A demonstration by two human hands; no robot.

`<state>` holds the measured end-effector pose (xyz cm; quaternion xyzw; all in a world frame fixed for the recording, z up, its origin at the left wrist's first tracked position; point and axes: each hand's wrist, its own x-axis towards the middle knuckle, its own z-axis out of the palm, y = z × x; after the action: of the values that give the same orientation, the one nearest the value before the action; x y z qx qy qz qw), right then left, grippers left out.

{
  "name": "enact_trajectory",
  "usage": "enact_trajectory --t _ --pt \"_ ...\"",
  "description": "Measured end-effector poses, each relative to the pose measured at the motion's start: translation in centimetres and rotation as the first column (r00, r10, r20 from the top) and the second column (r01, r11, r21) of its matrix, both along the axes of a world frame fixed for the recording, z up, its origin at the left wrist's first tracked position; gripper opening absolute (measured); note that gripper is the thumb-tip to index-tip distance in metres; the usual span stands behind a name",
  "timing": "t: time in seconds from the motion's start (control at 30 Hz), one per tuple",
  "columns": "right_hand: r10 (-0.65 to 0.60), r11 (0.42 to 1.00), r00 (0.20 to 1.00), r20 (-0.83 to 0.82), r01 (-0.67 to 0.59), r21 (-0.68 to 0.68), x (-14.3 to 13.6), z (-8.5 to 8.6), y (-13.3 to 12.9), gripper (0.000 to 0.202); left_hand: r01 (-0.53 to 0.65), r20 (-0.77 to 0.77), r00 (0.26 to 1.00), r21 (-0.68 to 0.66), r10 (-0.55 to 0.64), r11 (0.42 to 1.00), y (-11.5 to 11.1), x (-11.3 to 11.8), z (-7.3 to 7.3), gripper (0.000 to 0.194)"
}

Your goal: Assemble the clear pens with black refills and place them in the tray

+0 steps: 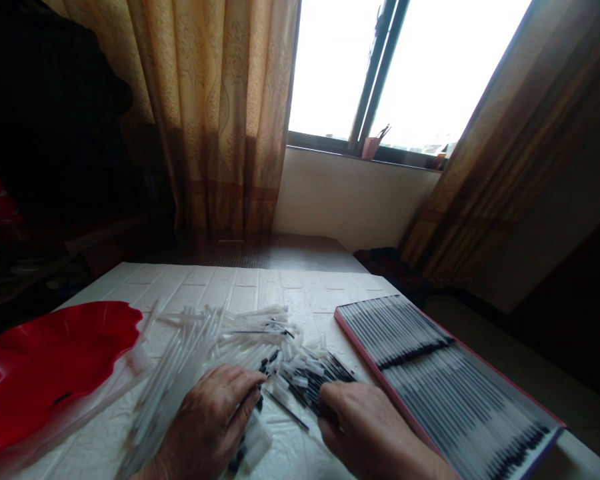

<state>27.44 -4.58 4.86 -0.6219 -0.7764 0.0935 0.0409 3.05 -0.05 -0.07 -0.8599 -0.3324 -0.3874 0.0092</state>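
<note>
My left hand (213,413) is over the near middle of the table, thumb and fingers drawn together beside small black pieces (266,363). Whatever its fingertips hold is hidden. Close to the tray, my right hand (357,415) is curled closed at the edge of a heap of thin dark rods (307,383); its grip is turned from view. One loose dark rod (287,409) lies between the hands. Long clear plastic tubes (173,373) are piled left of and beyond my left hand. Short translucent pieces (280,387) are mixed into the heap.
A shallow tray (373,369) at the right holds two rows of clear, dark-tipped pen-like sticks (460,393). At left is a red wavy-edged dish (45,353) with a small black piece in it. A dark table (300,252) stands beyond the white brick-patterned surface (260,280).
</note>
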Motion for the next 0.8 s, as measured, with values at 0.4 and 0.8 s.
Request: enact_trajectory --t 0.4,0.8 --pt "-0.049 0.999 0.314 -0.948 0.016 -0.046 -4.0 -1.3 4.8 0.018 0.048 0.107 0.993 -0.013 -0.046 0.999 -0.4 0.4 0.6 0.022" --pt "-0.118 0.99 0.029 -0.993 -0.08 -0.12 -4.4 -3.8 4.7 0.028 0.069 0.201 0.98 -0.27 -0.014 0.96 -0.2 0.1 1.1 0.014"
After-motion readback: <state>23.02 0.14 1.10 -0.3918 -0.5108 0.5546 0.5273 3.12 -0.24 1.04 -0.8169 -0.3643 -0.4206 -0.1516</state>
